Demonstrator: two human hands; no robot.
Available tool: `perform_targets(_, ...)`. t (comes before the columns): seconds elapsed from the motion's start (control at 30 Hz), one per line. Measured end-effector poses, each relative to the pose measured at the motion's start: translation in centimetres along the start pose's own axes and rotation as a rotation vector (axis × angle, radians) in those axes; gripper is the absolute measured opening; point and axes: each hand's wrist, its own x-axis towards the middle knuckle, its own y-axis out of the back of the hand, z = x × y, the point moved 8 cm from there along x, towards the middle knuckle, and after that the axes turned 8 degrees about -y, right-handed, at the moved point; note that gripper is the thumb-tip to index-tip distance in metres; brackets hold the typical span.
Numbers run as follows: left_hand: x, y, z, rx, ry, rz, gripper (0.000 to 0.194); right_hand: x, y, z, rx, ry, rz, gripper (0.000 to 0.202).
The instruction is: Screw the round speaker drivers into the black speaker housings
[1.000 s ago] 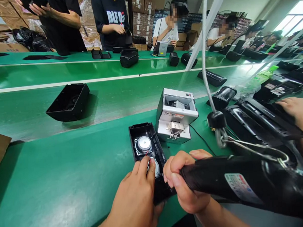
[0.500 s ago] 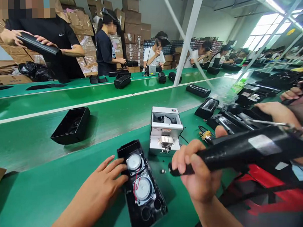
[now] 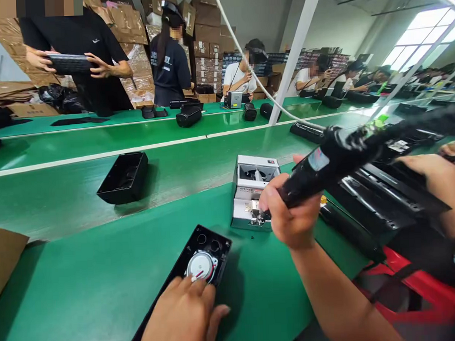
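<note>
Head view: left hand (image 3: 180,311) lies over a black case (image 3: 195,245) on the near bench (image 3: 85,285), fingers bent at the speaker (image 3: 199,264), thumb out to the side. Fingertips hidden; can't tell whether it pinches anything. Case sits at a slant, far end clear of the hand, near end under it.

Right hand (image 3: 292,215) is wrapped tight round a driver (image 3: 313,165), its tip end at the front of the feeder (image 3: 255,189). Tip contact: can't tell. Pale cord (image 3: 228,28) runs down to the driver's upper part.

Risks, my judgement: red wire (image 3: 212,271) lies by the left fingers and could snag or pull loose if they drag. A metal driver tip slipping near the speaker could dent it. Case could swivel if the left hand presses off-centre. Tip meeting the feeder askew could miss or drop a screw. Tiny dark bit (image 3: 252,238) on the bench just before the feeder, maybe a screw, could get under the case. Co-worker's arm (image 3: 433,183) is close on the right; a wide driver swing could bump it.
</note>
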Motion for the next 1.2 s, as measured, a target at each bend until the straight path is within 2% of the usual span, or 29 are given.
perform_targets(0.07,0.2,1.6,-0.4,-0.050,-0.075,0.091,0.031,-0.5,0.0,0.7,0.043,-0.195,-0.035,0.038)
perform_targets(0.13,-0.3,3.0,-1.1,-0.022,-0.098,0.173,0.057,-1.7,0.0,0.4,0.112,-0.326,-0.082,0.043)
perform_targets(0.2,-1.0,3.5,-1.7,0.043,-0.079,0.206,0.075,-2.9,0.3,-1.4,0.218,-0.323,-0.074,0.056)
perform_targets(0.27,-1.4,3.2,-1.7,0.089,-0.042,0.196,0.075,-4.0,0.4,-3.5,0.314,-0.255,-0.043,0.063)
perform_targets(0.33,-1.5,2.8,-1.4,0.109,-0.004,0.192,0.073,-4.7,-0.1,-5.0,0.355,-0.183,-0.011,0.055)
perform_targets(0.4,-1.4,2.6,-1.1,0.109,0.027,0.198,0.071,-5.3,-1.2,-5.3,0.347,-0.148,-0.002,0.040)
perform_targets(0.47,-1.3,2.5,-1.1,0.116,0.057,0.199,0.070,-5.8,-2.7,-4.7,0.338,-0.123,-0.029,0.036)
perform_targets(0.6,-1.0,2.8,-1.0,0.131,0.060,0.186,0.071,-7.0,-5.2,-2.5,0.343,-0.083,-0.147,0.063)
perform_targets(0.67,-0.9,2.9,-1.0,0.128,0.053,0.184,0.072,-7.6,-5.9,-1.4,0.342,-0.091,-0.195,0.069)
perform_targets(0.8,-0.8,3.0,-0.9,0.128,0.050,0.185,0.071,-8.0,-6.2,-0.1,0.341,-0.110,-0.215,0.074)
perform_targets(1.07,-0.7,3.0,-0.9,0.116,0.045,0.174,0.069,-8.5,-6.6,0.6,0.288,-0.094,-0.235,0.076)
perform_targets(1.2,-0.7,2.7,-0.9,0.098,0.059,0.157,0.068,-8.8,-6.4,1.3,0.216,-0.098,-0.239,0.065)
